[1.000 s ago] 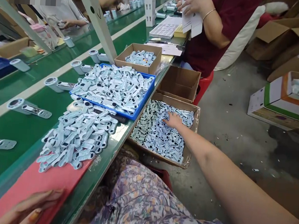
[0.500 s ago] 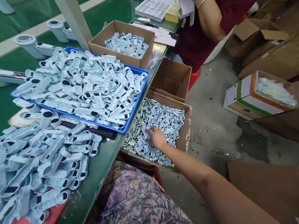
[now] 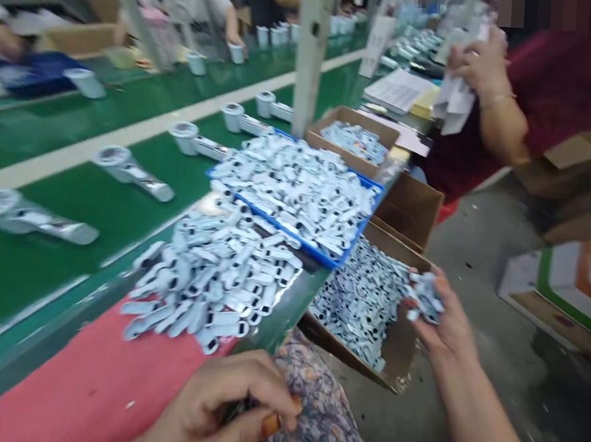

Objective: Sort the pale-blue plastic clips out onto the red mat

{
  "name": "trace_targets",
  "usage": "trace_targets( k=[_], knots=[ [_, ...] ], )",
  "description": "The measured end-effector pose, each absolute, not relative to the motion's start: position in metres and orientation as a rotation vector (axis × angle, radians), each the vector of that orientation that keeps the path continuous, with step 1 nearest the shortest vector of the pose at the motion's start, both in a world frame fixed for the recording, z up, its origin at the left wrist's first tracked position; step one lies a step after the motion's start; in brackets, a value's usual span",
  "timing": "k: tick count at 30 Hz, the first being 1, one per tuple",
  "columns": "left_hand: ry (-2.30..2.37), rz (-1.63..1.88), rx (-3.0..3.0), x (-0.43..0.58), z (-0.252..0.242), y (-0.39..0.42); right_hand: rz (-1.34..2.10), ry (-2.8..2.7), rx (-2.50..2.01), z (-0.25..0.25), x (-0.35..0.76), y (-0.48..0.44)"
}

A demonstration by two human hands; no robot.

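My right hand holds a clump of small light-blue plastic parts, palm up, over the right side of an open carton. Many similar small parts fill much of that carton beside the table. Low in front of me, my left hand has its fingers curled and thumb drawn in; whether something is between them is hidden. Beyond it, longer pale-blue strap-shaped pieces lie heaped partly on a pink-red mat.
A blue tray heaped with pale-blue pieces stands behind the pile, with a smaller carton past it. Pale-blue round-headed devices line the green conveyor. A metal post rises there. A co-worker's hands hold white card.
My right hand has come up out of the parts in the carton, now with a clump in it. My left hand has entered the view. The camera has turned left.
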State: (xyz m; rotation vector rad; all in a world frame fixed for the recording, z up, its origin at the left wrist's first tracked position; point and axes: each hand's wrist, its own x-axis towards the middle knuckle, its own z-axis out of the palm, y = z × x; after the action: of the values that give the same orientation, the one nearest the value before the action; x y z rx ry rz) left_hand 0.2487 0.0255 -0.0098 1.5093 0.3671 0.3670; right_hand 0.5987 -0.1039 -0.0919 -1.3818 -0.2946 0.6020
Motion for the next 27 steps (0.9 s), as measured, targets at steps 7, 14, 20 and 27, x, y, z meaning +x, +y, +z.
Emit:
trace_targets(
  k=[7,14,20,27],
  knots=[
    [0.697,0.899,0.906,0.223,0.0,0.02,0.924,-0.479,-1.028,0.011,0.452,-0.033],
    [0.85,1.193,0.55,0.197,0.014,0.04,0.925,-0.895,-1.009,-0.016,0.273,0.031],
    [0.877,1.261,0.666,0.146,-0.013,0.072,1.14,-0.924,-0.977,-0.032,0.236,0.033],
    [0.743,1.073,0.765,0.114,-0.032,0.096,1.327,-0.878,-0.923,-0.031,0.254,0.041]
  ],
)
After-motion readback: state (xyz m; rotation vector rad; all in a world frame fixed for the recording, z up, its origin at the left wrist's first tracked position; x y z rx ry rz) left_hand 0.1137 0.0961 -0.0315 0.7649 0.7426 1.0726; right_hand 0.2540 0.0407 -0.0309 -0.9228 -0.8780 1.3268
